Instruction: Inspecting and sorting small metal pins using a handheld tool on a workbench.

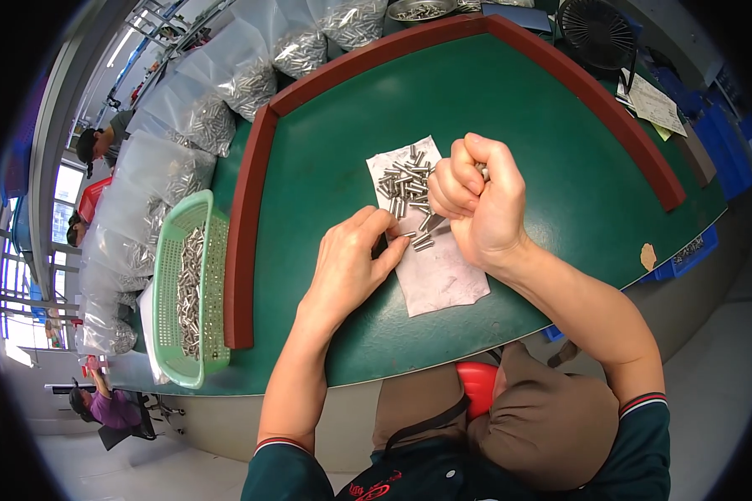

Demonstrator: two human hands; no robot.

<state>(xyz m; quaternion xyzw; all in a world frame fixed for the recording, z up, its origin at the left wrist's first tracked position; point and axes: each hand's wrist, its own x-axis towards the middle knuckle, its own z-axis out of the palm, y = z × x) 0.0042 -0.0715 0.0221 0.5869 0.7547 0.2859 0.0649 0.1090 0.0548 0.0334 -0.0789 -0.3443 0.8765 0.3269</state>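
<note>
Pins (403, 182) lie partly hidden behind the curled right hand (482, 204).

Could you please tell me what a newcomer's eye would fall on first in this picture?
Probably the heap of small metal cylinders on the pale sheet near mid-table, between the left grip and the closed right grip. The dark-red raised border angling around the green tabletop also stands out. At the table's left side, a light-green perforated basket holds more metal pieces, beside a row of clear plastic bags.
</note>
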